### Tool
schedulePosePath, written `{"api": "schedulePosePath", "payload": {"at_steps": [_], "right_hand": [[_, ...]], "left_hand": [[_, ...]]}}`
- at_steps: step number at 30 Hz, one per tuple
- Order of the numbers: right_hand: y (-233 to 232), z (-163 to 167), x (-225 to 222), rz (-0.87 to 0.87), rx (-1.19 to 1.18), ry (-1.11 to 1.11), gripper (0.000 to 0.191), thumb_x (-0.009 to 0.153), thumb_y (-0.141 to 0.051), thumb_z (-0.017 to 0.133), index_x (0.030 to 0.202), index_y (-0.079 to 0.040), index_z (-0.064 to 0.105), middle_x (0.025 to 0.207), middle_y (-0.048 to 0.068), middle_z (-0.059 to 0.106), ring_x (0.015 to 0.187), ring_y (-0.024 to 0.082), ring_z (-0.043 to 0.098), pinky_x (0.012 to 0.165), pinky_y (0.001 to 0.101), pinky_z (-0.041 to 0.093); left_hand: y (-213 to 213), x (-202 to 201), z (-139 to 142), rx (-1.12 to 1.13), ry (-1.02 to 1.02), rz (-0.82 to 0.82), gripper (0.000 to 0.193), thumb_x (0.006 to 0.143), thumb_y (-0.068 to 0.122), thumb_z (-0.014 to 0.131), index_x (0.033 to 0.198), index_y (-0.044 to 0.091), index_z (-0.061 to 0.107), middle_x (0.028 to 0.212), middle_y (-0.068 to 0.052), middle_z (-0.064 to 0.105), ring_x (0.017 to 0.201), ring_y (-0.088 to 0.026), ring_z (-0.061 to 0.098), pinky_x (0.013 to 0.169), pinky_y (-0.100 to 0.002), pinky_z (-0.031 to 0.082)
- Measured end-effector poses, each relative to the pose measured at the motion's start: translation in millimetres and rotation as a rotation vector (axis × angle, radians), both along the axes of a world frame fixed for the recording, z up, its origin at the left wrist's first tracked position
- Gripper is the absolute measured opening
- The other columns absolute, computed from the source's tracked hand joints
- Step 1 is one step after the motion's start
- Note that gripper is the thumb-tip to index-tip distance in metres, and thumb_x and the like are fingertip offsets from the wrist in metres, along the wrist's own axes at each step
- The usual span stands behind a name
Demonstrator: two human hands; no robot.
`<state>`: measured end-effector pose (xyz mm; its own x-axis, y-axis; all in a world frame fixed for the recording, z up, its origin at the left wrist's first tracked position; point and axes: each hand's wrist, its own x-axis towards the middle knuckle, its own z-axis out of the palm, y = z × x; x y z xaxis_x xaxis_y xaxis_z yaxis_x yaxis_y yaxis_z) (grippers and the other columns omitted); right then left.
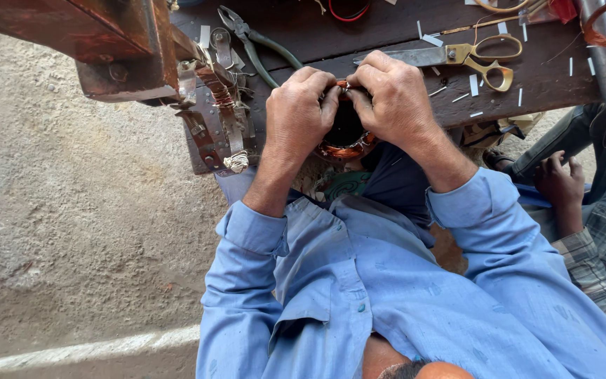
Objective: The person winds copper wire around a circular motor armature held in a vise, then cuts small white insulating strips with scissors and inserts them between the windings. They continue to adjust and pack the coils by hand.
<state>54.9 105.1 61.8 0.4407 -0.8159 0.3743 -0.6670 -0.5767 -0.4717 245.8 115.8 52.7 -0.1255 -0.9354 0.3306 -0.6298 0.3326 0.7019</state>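
Bench: a dark wooden bench [387, 28] runs along the top of the view, and all tools lie on it.
Winding frame: a rusty metal frame [128, 49] stands at the left edge of the bench, with copper wire wrapped on its small form.
Motor stator: the round stator [346, 137] with copper coils sits at the near edge of the bench, between both hands and touching them.
Progress: copper coils already lie around the rim, so I judge the winding is mostly in place; the fingers work at the top of the ring, so seating or tying there seems not finished.
Left hand: the left hand [296, 116] comes from below, wrist bent, fingers curled tightly and pinching at the top edge of the stator.
Right hand: the right hand [398, 98] mirrors it, fingers closed on the same spot; what exactly they pinch is hidden.
Scissors: brass-handled scissors [485, 56] lie near the right hand.
Pliers: green-handled pliers [261, 42] lie just beyond the left hand.
Other person: another person's hand [559, 182] rests at the right, apart.
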Motion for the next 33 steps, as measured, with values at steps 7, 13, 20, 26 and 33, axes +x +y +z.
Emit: {"api": "schedulePosePath", "payload": {"at_steps": [7, 13, 20, 26, 33], "right_hand": [[6, -6, 0, -0.046, 0.024, -0.068, 0.01, 0.093, -0.006, 0.079, 0.101, -0.001, 0.077, 0.103, 0.012, 0.074, 0.09, 0.027, 0.074, 0.078, 0.037, 0.061], [2, 4, -26, 0.032, 0.19, -0.201, 0.028, 0.095, -0.004, 0.071, 0.123, 0.0, 0.073, 0.118, 0.016, 0.075, 0.105, 0.028, 0.076, 0.09, 0.0333, 0.062], [6, 15, -20, 0.087, 0.106, -0.028, 0.035, 0.09, -0.019, 0.078, 0.119, 0.001, 0.073, 0.11, 0.018, 0.073, 0.096, 0.031, 0.074, 0.085, 0.0394, 0.06], [0, 12, -3, 0.062, 0.024, 0.097, 0.026, 0.093, -0.017, 0.077, 0.115, -0.004, 0.076, 0.11, 0.011, 0.073, 0.099, 0.03, 0.072, 0.087, 0.0407, 0.059], [-10, 8, -4, 0.114, 0.085, 0.044, 0.016, 0.095, -0.013, 0.078, 0.109, -0.006, 0.078, 0.109, 0.009, 0.074, 0.098, 0.027, 0.073, 0.085, 0.0384, 0.06]], "left_hand": [[2, -4, 0, -0.002, 0.016, 0.032, 0.007, 0.09, 0.014, 0.076, 0.094, 0.008, 0.076, 0.095, -0.006, 0.075, 0.083, -0.027, 0.074, 0.071, -0.039, 0.059], [5, 6, 3, 0.026, 0.117, -0.028, 0.011, 0.089, 0.014, 0.077, 0.097, 0.006, 0.076, 0.1, -0.008, 0.075, 0.089, -0.027, 0.075, 0.077, -0.038, 0.06], [12, 9, 1, 0.08, 0.189, -0.061, 0.026, 0.086, 0.009, 0.072, 0.112, 0.003, 0.073, 0.108, -0.013, 0.076, 0.1, -0.03, 0.075, 0.088, -0.038, 0.06], [19, 27, -16, 0.232, 0.405, -0.116, 0.039, 0.095, 0.009, 0.064, 0.132, -0.002, 0.066, 0.124, -0.017, 0.075, 0.116, -0.024, 0.073, 0.103, -0.034, 0.057], [42, 28, -28, 0.292, 0.771, -0.017, 0.04, 0.104, 0.015, 0.056, 0.139, -0.003, 0.062, 0.13, -0.014, 0.071, 0.121, -0.021, 0.069, 0.107, -0.033, 0.057]]}}
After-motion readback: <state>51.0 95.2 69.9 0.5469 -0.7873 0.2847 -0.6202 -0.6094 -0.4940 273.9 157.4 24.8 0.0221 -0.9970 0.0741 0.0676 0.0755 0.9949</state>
